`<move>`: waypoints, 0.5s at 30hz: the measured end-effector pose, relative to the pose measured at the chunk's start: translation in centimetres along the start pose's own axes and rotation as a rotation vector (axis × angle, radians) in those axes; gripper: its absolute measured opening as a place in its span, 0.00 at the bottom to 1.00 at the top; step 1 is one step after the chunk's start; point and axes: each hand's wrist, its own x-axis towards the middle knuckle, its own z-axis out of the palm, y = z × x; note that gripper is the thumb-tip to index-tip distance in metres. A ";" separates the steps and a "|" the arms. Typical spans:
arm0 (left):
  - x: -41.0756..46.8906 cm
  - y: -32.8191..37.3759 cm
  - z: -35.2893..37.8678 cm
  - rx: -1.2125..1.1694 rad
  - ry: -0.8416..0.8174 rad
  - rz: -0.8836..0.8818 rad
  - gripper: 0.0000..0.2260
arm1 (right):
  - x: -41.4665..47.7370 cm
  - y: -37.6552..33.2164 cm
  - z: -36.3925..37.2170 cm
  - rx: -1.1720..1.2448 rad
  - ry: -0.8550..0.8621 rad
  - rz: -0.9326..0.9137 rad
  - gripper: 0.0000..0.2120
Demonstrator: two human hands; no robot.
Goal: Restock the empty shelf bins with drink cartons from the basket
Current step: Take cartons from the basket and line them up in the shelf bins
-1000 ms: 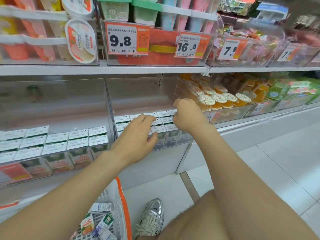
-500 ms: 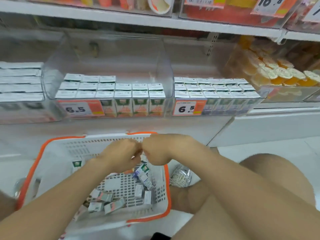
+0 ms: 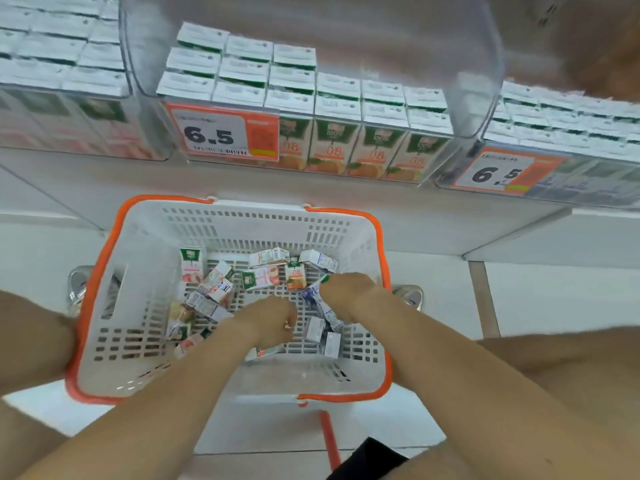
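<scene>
**White basket, both hands down among the cartons**

Both bare forearms down inside a white perforated plastic basket with an orange rim [image 3: 145, 237], set on the pale tiled floor [image 3: 554, 306] just below the white shelf [image 3: 346, 199]. Across the basket bottom, a loose scatter of small rectangular drink cartons [image 3: 211, 289], flat or tilted, some overlapping. Near the far wall, one green-and-orange carton marked 08 [image 3: 295, 273], face up.

Left hand [image 3: 273, 320] low over the middle of the basket, knuckles up, fingers curled under and out of sight; cannot tell whether grasping anything. Right hand [image 3: 346, 289] just beyond it, fingers bent down onto a blue-and-white carton [image 3: 311, 295]. Touches it, but cannot tell whether clenched round it or merely resting.

On the shelf above, a clear plastic bin with rounded corners [image 3: 478, 81]. Holds upright juice cartons [image 3: 363, 150] in rows, white tops up, pressed against its front. Carries an orange-and-white price label reading 6.5 [image 3: 221, 133].

To either side, neighbouring clear bins [image 3: 69, 109] with more white-topped cartons. On the one beyond the right hand, a second label [image 3: 498, 173], also 6.5.
</scene>
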 end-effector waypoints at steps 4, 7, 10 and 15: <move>1.4 -1.6 2.4 0.075 -0.004 -0.068 0.15 | 3.6 -0.4 3.1 -0.008 -0.097 0.009 0.30; 1.4 -3.1 4.0 0.099 -0.025 -0.095 0.22 | 4.9 -1.2 4.3 -0.091 -0.120 -0.032 0.34; 1.6 -3.3 5.0 0.173 -0.081 -0.112 0.21 | 5.5 -1.0 4.7 0.028 -0.103 -0.030 0.29; 2.1 -2.5 6.0 0.298 -0.003 -0.148 0.16 | 6.5 0.2 4.6 0.288 -0.012 -0.001 0.10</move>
